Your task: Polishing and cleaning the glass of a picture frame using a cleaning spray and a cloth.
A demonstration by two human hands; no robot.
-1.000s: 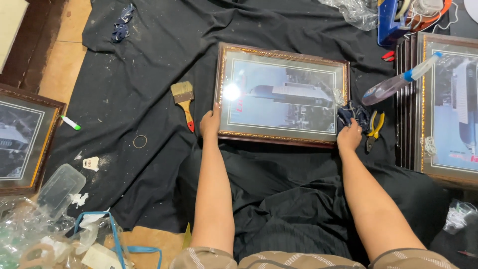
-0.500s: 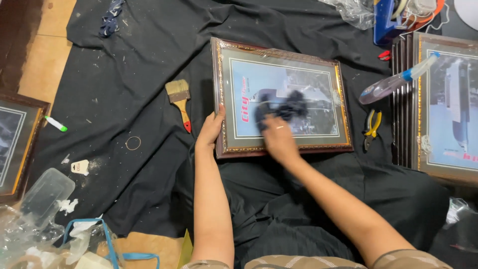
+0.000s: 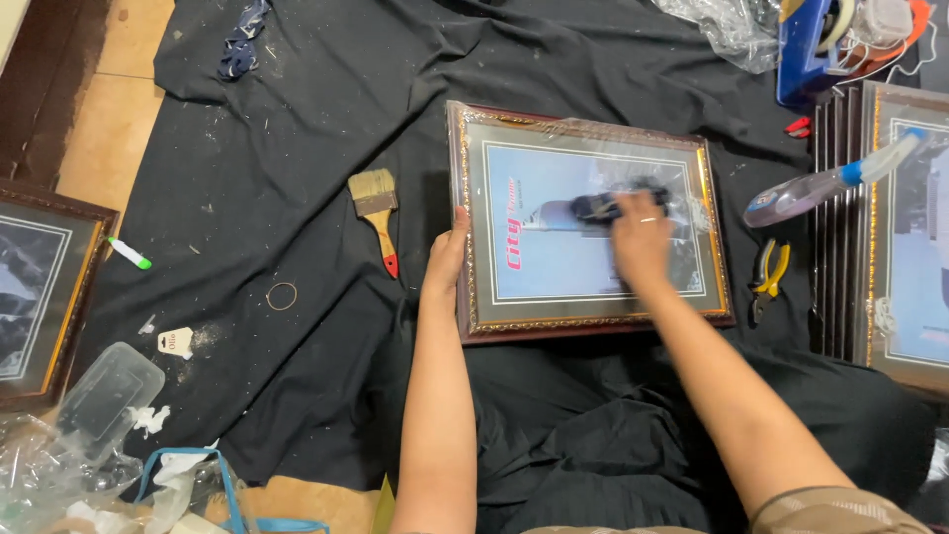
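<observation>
A framed picture [image 3: 583, 163] with a dark red and gold frame lies flat on the black cloth [image 3: 297, 148] in front of me. My left hand [image 3: 447, 259] grips its left edge. My right hand [image 3: 641, 237] presses a dark cloth [image 3: 598, 206] onto the glass near the middle, blurred from motion. The glass shows glare along its top right.
A paintbrush [image 3: 377, 212] with a red-tipped handle lies left of the frame. Yellow-handled pliers [image 3: 767, 277] and a spray bottle [image 3: 830, 183] sit to the right, beside a stack of frames [image 3: 840, 247]. Another framed picture [image 3: 35, 292], a green-capped marker [image 3: 129, 254] and plastic scraps [image 3: 89, 415] are at the left.
My right hand has gone from the frame's right corner onto the glass with the dark cloth and moved rightward across it. The left hand stays on the left edge.
</observation>
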